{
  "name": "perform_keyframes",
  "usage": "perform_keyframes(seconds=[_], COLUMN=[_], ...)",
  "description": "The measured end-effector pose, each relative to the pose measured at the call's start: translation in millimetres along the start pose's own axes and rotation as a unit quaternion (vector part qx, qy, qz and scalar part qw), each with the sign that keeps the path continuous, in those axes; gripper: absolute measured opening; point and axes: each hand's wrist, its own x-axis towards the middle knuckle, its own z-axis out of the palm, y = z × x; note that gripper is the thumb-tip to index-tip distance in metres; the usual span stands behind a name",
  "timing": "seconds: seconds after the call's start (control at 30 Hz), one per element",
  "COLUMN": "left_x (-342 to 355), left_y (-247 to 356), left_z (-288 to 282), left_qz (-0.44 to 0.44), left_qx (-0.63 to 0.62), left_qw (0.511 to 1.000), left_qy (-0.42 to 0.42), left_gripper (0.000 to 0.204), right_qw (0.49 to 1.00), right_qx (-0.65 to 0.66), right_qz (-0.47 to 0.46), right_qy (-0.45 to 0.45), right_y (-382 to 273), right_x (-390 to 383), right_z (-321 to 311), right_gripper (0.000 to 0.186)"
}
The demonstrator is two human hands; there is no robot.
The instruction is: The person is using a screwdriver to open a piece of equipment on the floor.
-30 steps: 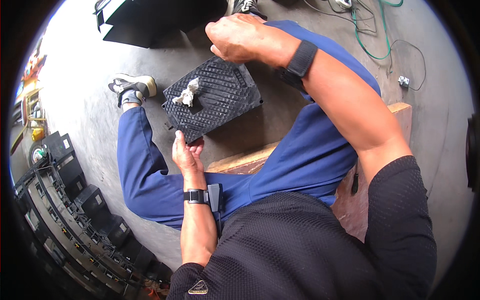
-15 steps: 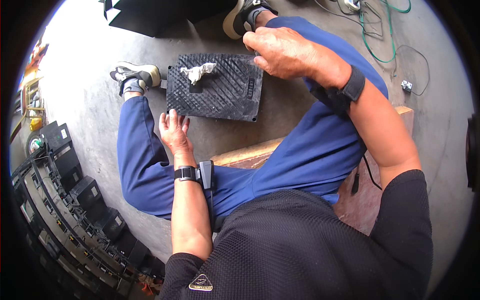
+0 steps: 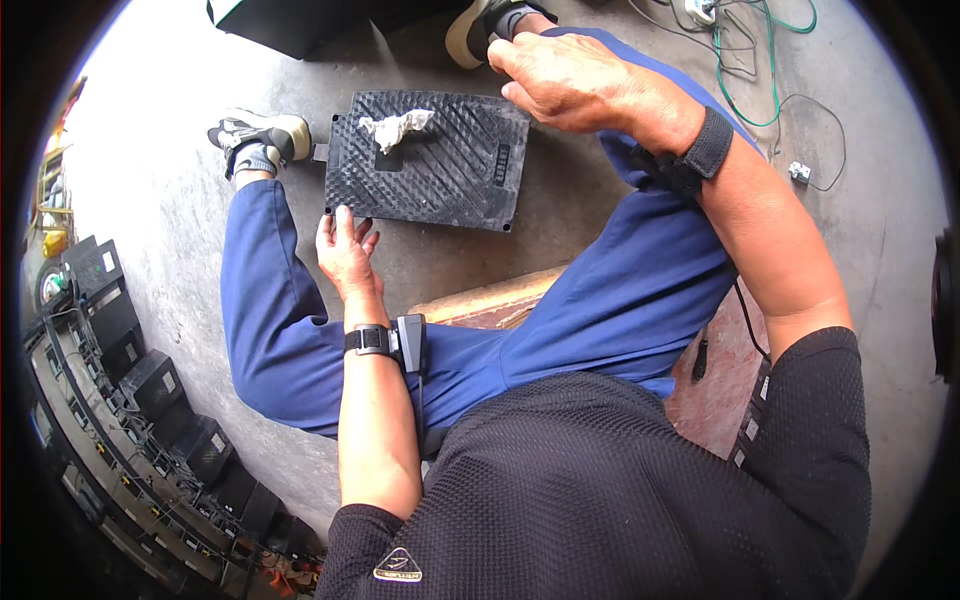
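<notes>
Tilting the panel (image 3: 455,165) could shed the white wad (image 3: 395,130): left hand (image 3: 346,258) unclenched at panel edge, right hand (image 3: 585,88) grip cannot be determined.

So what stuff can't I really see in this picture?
All in the head view:
The underside of the black ridged plastic panel: its own top hides it.
Anything inside the person's bare, curled right hand: the back of that hand hides it.
The rest of the big black box-like thing: cut off by the upper edge.
Whether the crumpled white scrap is paper or cloth: too small.
</notes>
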Motion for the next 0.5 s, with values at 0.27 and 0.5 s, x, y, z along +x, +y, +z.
perform_keyframes(seconds=[0.27,0.5], left_x=[-25.0,-63.5], left_y=[31.5,56.3], left_z=[21.8,112.5], left_qz=[0.296,0.291], left_qx=[0.154,0.207], left_qw=[0.942,0.886], left_qy=[0.034,-0.296], left_gripper=[0.030,0.049], right_qw=[0.983,0.987], right_qx=[0.045,0.059], right_qz=[-0.130,-0.068], right_qy=[0.120,0.130], right_y=[20.0,16.1], right_x=[-8.3,-18.5], right_z=[17.0,7.8], right_gripper=[0.035,0.036])
